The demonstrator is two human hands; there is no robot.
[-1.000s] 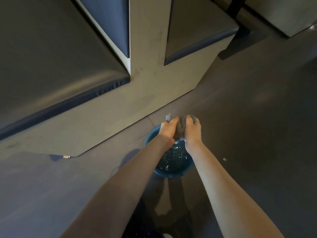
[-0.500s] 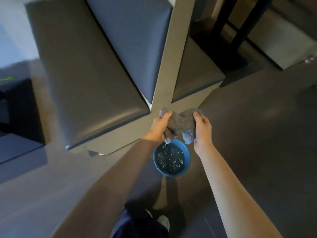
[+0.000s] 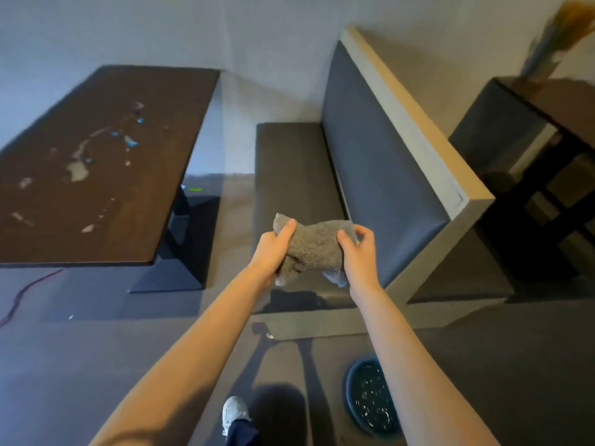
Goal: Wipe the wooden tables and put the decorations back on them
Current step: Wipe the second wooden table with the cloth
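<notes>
I hold a grey cloth (image 3: 314, 244) stretched between both hands in front of me. My left hand (image 3: 273, 249) grips its left end and my right hand (image 3: 359, 252) grips its right end. A dark wooden table (image 3: 96, 175) stands at the left, its top smeared with wet patches and small blue specks. A second dark table (image 3: 560, 104) sits at the far right edge, with a blurred decoration of dried grass (image 3: 557, 37) on it.
A grey padded bench with a tall backrest (image 3: 380, 149) stands between the two tables, right behind the cloth. A blue bowl of water (image 3: 370, 397) sits on the floor by my right forearm. A red cable (image 3: 29, 291) runs across the floor at the left.
I have straightened up and lifted the cloth away from the bowl, which now lies low in view. The view rose, bringing the smeared table and the second table into sight.
</notes>
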